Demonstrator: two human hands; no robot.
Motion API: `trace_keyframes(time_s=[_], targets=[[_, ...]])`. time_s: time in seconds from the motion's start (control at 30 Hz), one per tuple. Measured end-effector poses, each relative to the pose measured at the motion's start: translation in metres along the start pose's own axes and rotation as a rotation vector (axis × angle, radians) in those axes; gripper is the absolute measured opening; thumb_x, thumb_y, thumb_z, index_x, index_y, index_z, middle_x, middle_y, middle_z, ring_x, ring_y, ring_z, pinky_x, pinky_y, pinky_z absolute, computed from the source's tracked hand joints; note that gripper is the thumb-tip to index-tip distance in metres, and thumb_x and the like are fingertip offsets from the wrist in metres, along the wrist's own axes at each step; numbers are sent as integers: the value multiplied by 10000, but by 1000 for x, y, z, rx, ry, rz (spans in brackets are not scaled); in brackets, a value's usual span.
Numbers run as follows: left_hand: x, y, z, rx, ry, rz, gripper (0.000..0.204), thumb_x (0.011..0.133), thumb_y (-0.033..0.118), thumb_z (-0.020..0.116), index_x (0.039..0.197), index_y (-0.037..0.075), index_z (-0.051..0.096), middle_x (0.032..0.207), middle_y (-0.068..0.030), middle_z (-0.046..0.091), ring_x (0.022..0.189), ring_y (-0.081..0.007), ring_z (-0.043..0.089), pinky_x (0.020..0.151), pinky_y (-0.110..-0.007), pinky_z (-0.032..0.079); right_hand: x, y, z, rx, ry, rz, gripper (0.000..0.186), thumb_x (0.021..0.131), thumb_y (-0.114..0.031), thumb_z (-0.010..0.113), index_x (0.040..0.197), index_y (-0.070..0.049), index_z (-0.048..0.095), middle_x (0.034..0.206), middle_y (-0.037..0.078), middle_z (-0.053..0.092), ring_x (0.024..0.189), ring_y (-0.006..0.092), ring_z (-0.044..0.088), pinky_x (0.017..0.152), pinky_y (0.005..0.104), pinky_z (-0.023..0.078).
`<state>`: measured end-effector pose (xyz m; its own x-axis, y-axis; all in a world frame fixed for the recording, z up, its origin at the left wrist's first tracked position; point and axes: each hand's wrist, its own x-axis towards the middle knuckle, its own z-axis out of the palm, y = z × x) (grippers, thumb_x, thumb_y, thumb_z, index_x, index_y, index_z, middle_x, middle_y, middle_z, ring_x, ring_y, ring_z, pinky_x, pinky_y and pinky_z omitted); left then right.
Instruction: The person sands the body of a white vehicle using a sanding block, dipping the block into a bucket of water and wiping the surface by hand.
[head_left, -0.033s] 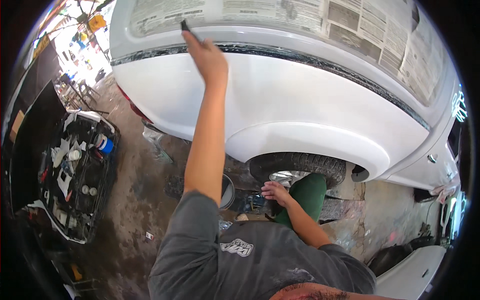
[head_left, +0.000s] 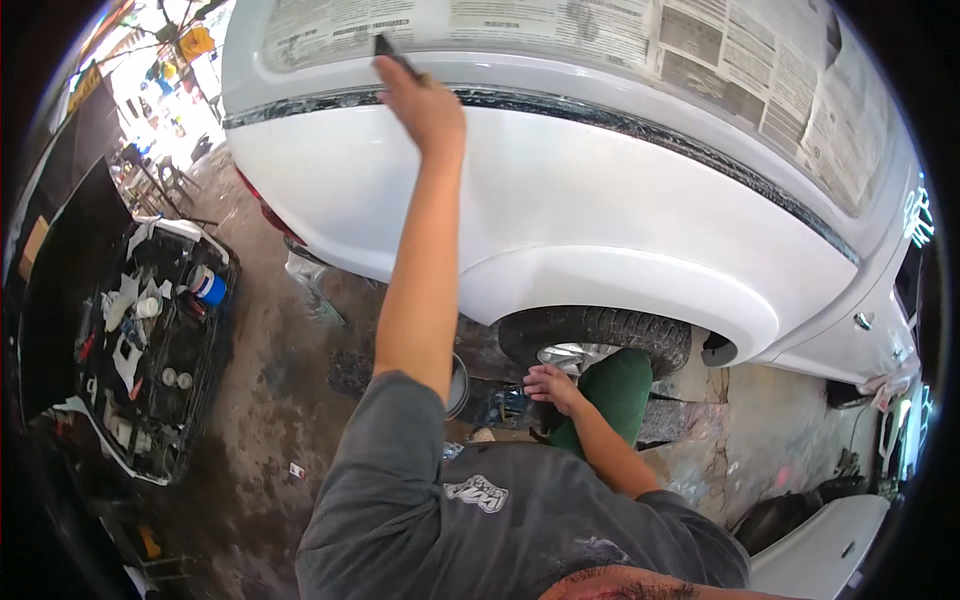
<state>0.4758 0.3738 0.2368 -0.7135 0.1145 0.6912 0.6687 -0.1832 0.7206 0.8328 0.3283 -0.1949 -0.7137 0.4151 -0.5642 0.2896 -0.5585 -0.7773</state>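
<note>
My left hand (head_left: 428, 108) reaches up to the side of a white vehicle (head_left: 600, 190), closed around a dark flat pad (head_left: 398, 58). The pad's far end sticks out past my fingers, just below a window covered with newspaper (head_left: 500, 22). Beneath the hand runs a black trim strip (head_left: 560, 106) with whitish smears. My right hand (head_left: 551, 384) hangs low near my green-clad knee (head_left: 615, 395), its fingers loosely extended with nothing visible in them. Behind it is the rear tyre (head_left: 600, 328).
A bucket (head_left: 458, 388) stands on the floor, partly behind my left arm. To the left, an open engine bay (head_left: 165, 350) holds a blue-and-white can (head_left: 207, 287) and loose items. A white panel (head_left: 825, 545) lies at lower right. Plastic sheeting (head_left: 312, 280) hangs under the bumper.
My left hand has shifted slightly to the right along the vehicle with the pad. The right hand stays where it was.
</note>
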Motion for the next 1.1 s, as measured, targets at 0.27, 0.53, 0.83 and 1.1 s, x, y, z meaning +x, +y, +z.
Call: trace_keyframes(time_s=[0.27, 0.53, 0.83, 1.1], targets=[[-34, 4, 69, 215, -107, 17, 799, 1094, 469, 276, 1567, -151, 105, 1668, -318, 104, 1579, -401, 36, 1264, -537, -23, -7, 3, -32, -46, 130, 27, 323, 1027, -283, 619, 1293, -108, 564, 1162, 70, 686, 977, 185, 690, 830, 323, 561], [-46, 17, 83, 111, -139, -19, 841, 1079, 507, 273, 1565, -157, 100, 1675, -321, 31, 1580, -404, -36, 1260, -536, -44, -20, 3, -31, -24, 142, 22, 399, 1017, -274, 633, 1345, -71, 532, 1181, 78, 689, 982, 178, 697, 813, 311, 557], [-41, 8, 75, 219, -159, -25, 819, 1084, 472, 282, 1563, -166, 94, 1669, -338, 9, 1583, -386, -61, 1256, -535, -62, -15, 1, -37, -41, 142, 27, 390, 1020, -280, 621, 1338, -70, 539, 1166, 74, 690, 985, 173, 695, 813, 308, 560], [-7, -12, 59, 183, -9, -38, 816, 1083, 490, 290, 1557, -161, 158, 1683, -290, 87, 1592, -331, -54, 1264, -518, -60, -9, -4, -33, -72, 131, 30, 365, 1029, -315, 610, 1302, -77, 567, 1145, 71, 699, 955, 169, 700, 791, 298, 557]])
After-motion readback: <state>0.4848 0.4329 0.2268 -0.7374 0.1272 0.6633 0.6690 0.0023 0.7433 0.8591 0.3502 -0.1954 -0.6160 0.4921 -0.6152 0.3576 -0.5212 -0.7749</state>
